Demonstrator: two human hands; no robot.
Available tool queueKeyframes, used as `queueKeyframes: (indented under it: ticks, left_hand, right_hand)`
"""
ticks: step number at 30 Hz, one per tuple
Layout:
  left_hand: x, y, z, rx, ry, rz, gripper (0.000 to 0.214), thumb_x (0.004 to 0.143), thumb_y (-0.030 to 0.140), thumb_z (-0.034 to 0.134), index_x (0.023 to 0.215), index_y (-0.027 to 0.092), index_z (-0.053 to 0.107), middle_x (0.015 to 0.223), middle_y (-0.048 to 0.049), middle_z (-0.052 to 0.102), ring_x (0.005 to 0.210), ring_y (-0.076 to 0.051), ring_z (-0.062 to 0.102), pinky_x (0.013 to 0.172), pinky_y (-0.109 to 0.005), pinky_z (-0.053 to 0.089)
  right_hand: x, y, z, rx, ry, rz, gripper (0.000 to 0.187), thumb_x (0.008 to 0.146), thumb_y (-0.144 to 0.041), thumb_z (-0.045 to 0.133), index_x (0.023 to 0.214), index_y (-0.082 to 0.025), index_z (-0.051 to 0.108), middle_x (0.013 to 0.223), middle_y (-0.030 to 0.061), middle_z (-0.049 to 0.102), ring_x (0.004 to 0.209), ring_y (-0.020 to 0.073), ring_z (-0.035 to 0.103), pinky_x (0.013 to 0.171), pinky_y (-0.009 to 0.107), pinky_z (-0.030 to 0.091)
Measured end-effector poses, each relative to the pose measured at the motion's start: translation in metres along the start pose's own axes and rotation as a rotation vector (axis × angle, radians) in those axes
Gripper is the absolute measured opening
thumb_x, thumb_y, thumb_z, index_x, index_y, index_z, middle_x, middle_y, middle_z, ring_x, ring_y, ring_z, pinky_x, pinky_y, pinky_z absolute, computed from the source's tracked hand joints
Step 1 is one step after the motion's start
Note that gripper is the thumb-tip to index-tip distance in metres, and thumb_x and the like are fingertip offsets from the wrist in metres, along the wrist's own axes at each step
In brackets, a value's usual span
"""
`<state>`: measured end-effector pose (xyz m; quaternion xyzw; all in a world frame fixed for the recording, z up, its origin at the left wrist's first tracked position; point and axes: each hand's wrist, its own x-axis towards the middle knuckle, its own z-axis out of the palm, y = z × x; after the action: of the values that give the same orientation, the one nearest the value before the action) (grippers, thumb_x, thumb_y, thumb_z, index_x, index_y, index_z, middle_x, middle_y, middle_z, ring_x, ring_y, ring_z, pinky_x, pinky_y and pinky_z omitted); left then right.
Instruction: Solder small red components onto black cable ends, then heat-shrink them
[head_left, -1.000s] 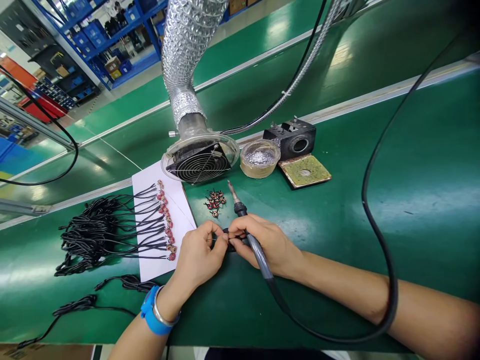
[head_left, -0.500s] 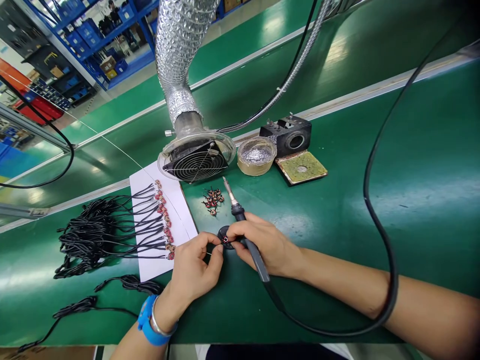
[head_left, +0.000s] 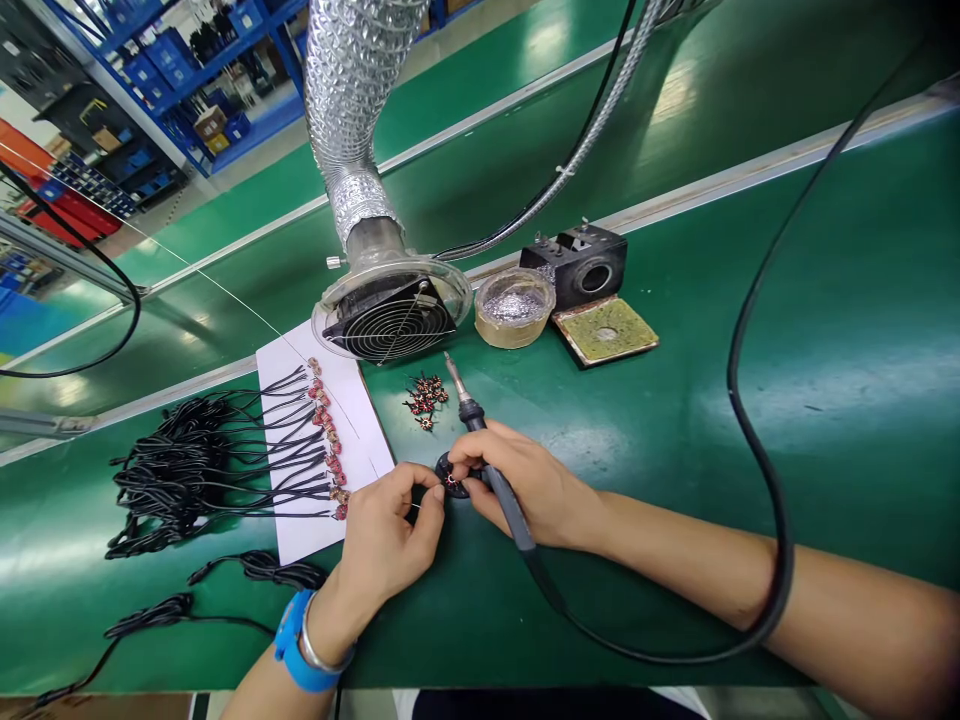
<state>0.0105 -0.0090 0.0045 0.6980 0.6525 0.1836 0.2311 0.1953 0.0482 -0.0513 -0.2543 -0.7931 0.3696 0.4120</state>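
Observation:
My right hand point(head_left: 529, 485) is closed around a soldering iron point(head_left: 507, 500), whose bare metal tip points up and away. Its fingertips also reach the small copper-wound motor rotor point(head_left: 451, 482) on a round black holder point(head_left: 441, 464). My left hand point(head_left: 390, 525) pinches at the holder's left side; a thin, pale solder wire point(head_left: 415, 506) shows between its thumb and forefinger. The fingers partly cover the rotor and holder. Just beyond them lies a pile of similar rotors point(head_left: 427, 393), with one set slightly apart.
A fume extractor point(head_left: 394, 315) hangs over the bench. Behind are a tape-wrapped dish point(head_left: 514, 308), a black iron stand point(head_left: 592, 262) and a yellow sponge point(head_left: 606, 330). Left, black cables point(head_left: 169, 470) with reddish ends lie across white paper point(head_left: 300, 540). The iron's cord point(head_left: 739, 370) loops right.
My right fingertips have lifted slightly at the rotor, uncovering a little more of the holder. My left hand stays nearly still. The whole view has shifted slightly.

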Motion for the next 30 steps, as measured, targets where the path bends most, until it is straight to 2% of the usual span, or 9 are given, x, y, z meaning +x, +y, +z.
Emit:
queueKeyframes:
  ticks: [7, 14, 18, 23, 26, 30]
  left_hand:
    - [0.0010, -0.0014, 0.0011, 0.002, -0.009, -0.013, 0.017, 0.088, 0.029, 0.053, 0.081, 0.018, 0.064, 0.050, 0.0100, 0.021, 0.042, -0.008, 0.026, 0.046, -0.023, 0.021]
    - [0.0009, -0.0017, 0.0002, 0.009, -0.011, -0.024, 0.017, 0.087, 0.029, 0.053, 0.080, 0.019, 0.064, 0.050, 0.0097, 0.023, 0.042, -0.008, 0.027, 0.046, -0.023, 0.021]
    - [0.0010, -0.0013, -0.0006, 0.003, -0.005, -0.030, 0.017, 0.087, 0.030, 0.053, 0.080, 0.019, 0.064, 0.049, 0.0097, 0.023, 0.042, -0.008, 0.026, 0.046, -0.023, 0.021]
    - [0.0016, -0.0023, -0.0002, 0.014, -0.012, -0.037, 0.017, 0.088, 0.030, 0.053, 0.081, 0.019, 0.065, 0.050, 0.0097, 0.023, 0.043, -0.008, 0.026, 0.046, -0.023, 0.021]
    - [0.0016, -0.0032, 0.0007, 0.017, -0.017, -0.020, 0.017, 0.088, 0.029, 0.054, 0.083, 0.019, 0.066, 0.049, 0.0096, 0.025, 0.042, -0.008, 0.027, 0.046, -0.022, 0.022]
    - [0.0009, -0.0040, 0.0020, 0.012, -0.009, 0.053, 0.020, 0.089, 0.025, 0.052, 0.095, 0.019, 0.070, 0.049, 0.0085, 0.032, 0.043, -0.009, 0.031, 0.047, -0.022, 0.027]
  right_hand:
    - [-0.0013, 0.0011, -0.0006, 0.029, -0.019, 0.038, 0.034, 0.079, -0.001, 0.049, 0.105, -0.022, 0.046, 0.085, 0.0013, 0.063, 0.082, 0.0163, 0.056, 0.073, 0.028, 0.050]
    - [0.0010, -0.0002, -0.0001, -0.034, 0.030, 0.015, 0.018, 0.089, -0.009, 0.049, 0.102, -0.022, 0.048, 0.081, 0.0012, 0.060, 0.075, 0.0157, 0.053, 0.069, 0.028, 0.048]
    - [-0.0006, 0.0001, -0.0033, -0.038, 0.067, -0.003, 0.023, 0.085, -0.007, 0.050, 0.101, -0.023, 0.048, 0.081, 0.0006, 0.060, 0.075, 0.0160, 0.053, 0.069, 0.028, 0.049]
    - [-0.0025, 0.0021, -0.0047, -0.033, 0.034, 0.012, 0.037, 0.074, -0.002, 0.052, 0.105, -0.021, 0.048, 0.087, 0.0023, 0.061, 0.080, 0.0176, 0.053, 0.072, 0.029, 0.049]
    - [-0.0010, 0.0019, -0.0035, -0.055, 0.024, 0.002, 0.033, 0.077, -0.003, 0.050, 0.105, -0.021, 0.048, 0.084, 0.0022, 0.061, 0.078, 0.0178, 0.052, 0.070, 0.030, 0.048]
    - [0.0016, 0.0003, -0.0029, -0.053, 0.038, -0.001, 0.029, 0.082, -0.005, 0.049, 0.105, -0.021, 0.048, 0.083, 0.0020, 0.062, 0.078, 0.0175, 0.053, 0.071, 0.030, 0.049]
